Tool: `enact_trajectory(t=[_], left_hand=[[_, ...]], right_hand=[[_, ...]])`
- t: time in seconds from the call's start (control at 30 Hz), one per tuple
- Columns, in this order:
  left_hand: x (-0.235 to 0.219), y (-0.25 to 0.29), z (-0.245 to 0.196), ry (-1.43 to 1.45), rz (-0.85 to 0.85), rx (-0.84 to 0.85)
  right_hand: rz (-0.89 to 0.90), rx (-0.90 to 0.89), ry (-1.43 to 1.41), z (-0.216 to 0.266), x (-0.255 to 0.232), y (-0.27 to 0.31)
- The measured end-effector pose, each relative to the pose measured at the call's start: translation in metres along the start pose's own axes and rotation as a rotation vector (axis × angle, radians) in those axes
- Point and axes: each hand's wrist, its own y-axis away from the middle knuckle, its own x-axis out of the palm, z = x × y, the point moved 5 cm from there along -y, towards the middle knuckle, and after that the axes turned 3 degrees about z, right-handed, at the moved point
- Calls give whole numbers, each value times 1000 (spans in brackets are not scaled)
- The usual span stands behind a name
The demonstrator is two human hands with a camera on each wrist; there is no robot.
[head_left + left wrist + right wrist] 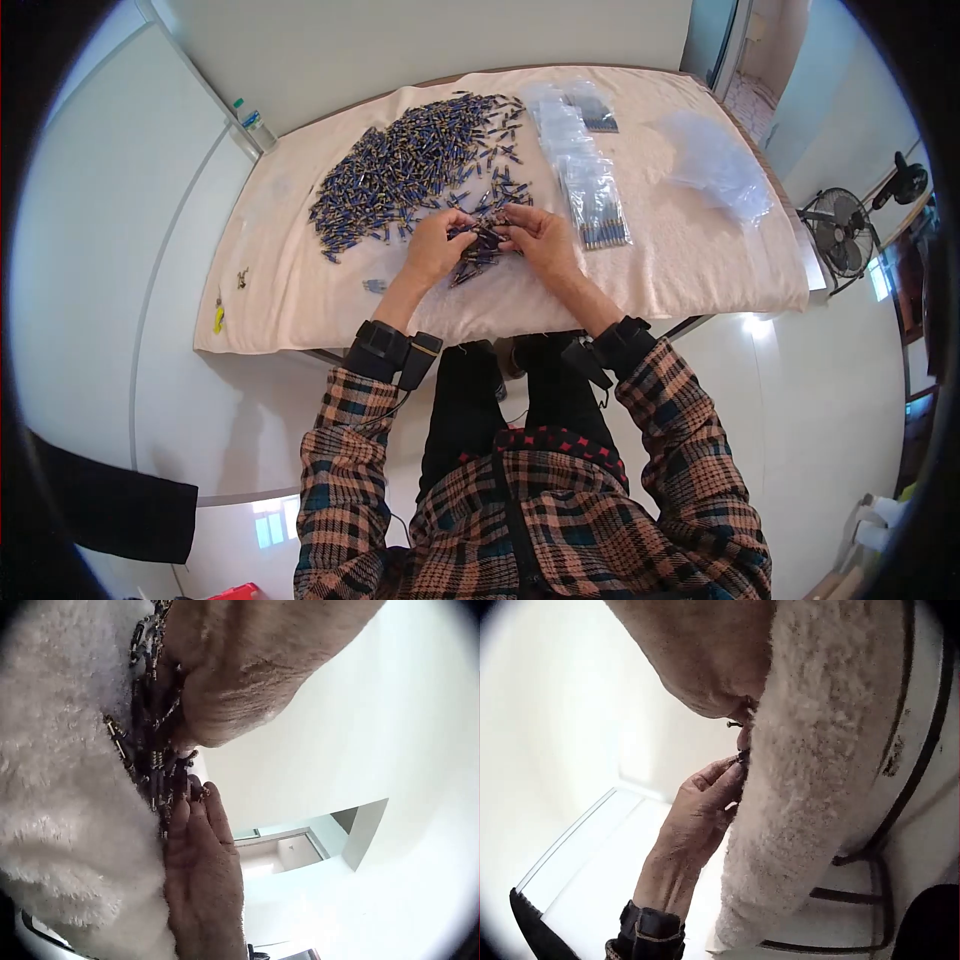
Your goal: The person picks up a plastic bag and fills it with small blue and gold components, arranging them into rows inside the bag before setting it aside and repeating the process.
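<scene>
At left on the table, which is spread with a cream plush cloth (690,275), lies a broad heap of slim blue-and-gold cylindrical pieces (405,165). Next, the left hand (432,248) pinches one or more pieces between thumb and fingers above a smaller dark cluster of similar pieces (475,265); opposite, the right hand (545,243) likewise pinches; the exact count is hidden. Farther right: filled clear plastic bags (598,200), then loose clear plastic sheets or bags (715,165). The step appears to be picking and aligning; the next move probably calls for evening the ends.
</scene>
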Motion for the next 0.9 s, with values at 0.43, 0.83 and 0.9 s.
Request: enact_trajectory(t=[0.43, 0.83, 0.9], left_hand=[[-7, 0, -20, -497, 85, 6], [-8, -10, -28, -198, -41, 28], [-1, -10, -26, -22, 21, -89]], right_hand=[[-106, -79, 176, 13, 7, 9], [-36, -61, 256, 13, 3, 7], [-66, -86, 256, 13, 0, 6]])
